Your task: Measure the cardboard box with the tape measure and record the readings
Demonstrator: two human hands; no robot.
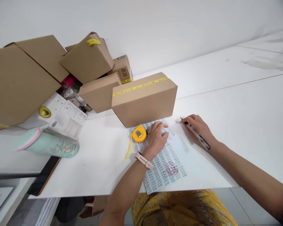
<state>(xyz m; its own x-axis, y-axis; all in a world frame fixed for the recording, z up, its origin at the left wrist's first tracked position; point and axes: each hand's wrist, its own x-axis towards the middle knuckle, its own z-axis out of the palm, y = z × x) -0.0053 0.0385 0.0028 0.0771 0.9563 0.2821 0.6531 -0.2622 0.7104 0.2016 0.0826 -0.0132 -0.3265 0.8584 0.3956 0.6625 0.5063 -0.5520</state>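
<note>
My right hand (196,128) is closed around a pen (197,135), its tip pointing away toward the upper left, just right of the paper. My left hand (157,135), with a pink watch band (144,160) on the wrist, rests on a printed sheet (159,169). Its fingers are bent and its thumb stands apart, with nothing visible between them. A round reddish stamp (172,168) marks the sheet. Left of that hand lies a yellow tape measure (139,134) with a short end of tape out. Beyond the sheet stands a cardboard box (145,105) sealed with yellow tape.
More cardboard boxes (87,59) are piled at the back left, against the wall. A mint-green bottle (58,146) lies on its side near a white carton (69,119) with an avocado picture. The white table (238,125) stretches away to the right.
</note>
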